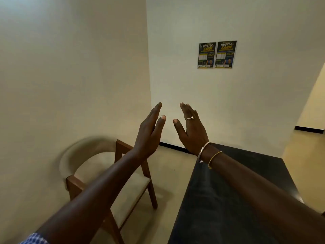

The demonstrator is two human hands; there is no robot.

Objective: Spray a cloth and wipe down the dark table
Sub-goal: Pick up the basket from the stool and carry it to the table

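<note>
The dark table [219,199] runs from the lower middle toward the right, its top bare where it shows. My left hand [149,132] is raised in front of me with flat, straight fingers, and holds nothing. My right hand [191,129] is raised beside it, palm toward the left one, a gap between them; it wears a ring and has two bangles at the wrist. It hovers above the table's far left corner. No cloth or spray bottle is in view.
A wooden chair [112,173] with a cream seat and curved back stands left of the table, near the wall. Two posters [217,55] hang on the far wall. A doorway [311,111] opens at the right.
</note>
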